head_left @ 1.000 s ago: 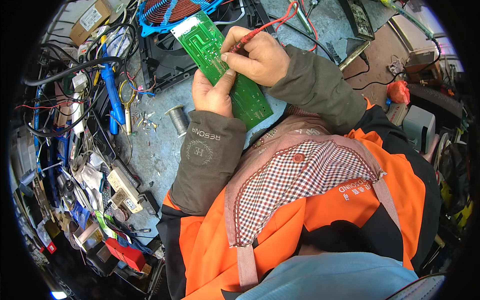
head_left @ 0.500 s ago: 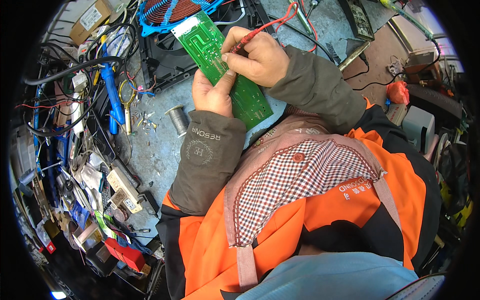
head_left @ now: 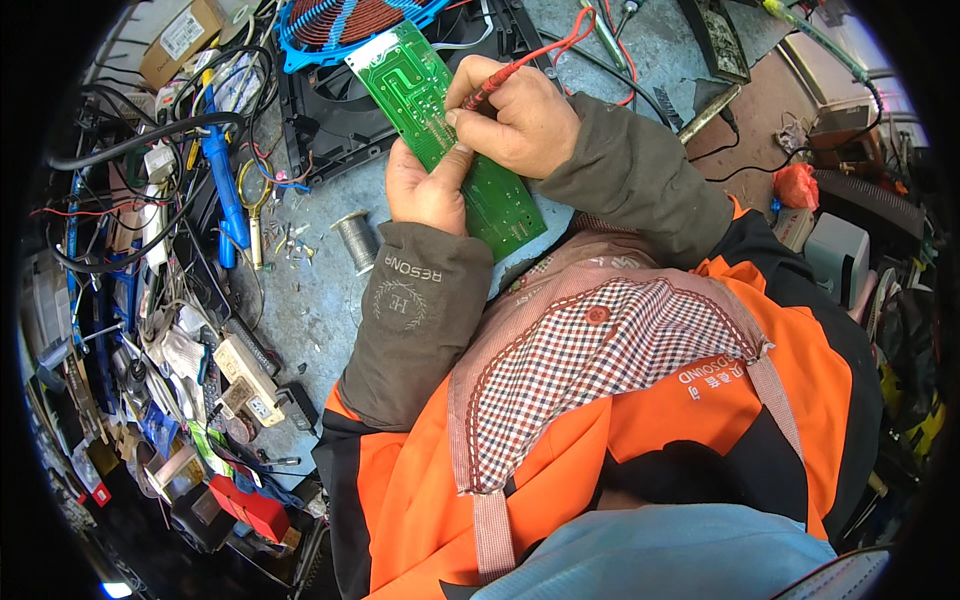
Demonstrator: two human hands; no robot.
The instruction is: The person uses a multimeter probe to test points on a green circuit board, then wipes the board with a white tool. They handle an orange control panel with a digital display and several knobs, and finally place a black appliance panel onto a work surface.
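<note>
You pinched the green circuit board (head_left: 500, 205) with your left fingers (head_left: 452, 172) while your right fingers (head_left: 472, 74) closed around the red probe (head_left: 490, 85).

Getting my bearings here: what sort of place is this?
Probably an electronics repair workshop: a green circuit board in the left hand, a red probe in the right hand, and a spool of what looks like solder nearby.

A blue-grey bench (head_left: 312, 330) carries a wire spool (head_left: 356, 243) left of the left fingers (head_left: 451, 170), a black fan frame (head_left: 338, 118) beyond.
</note>
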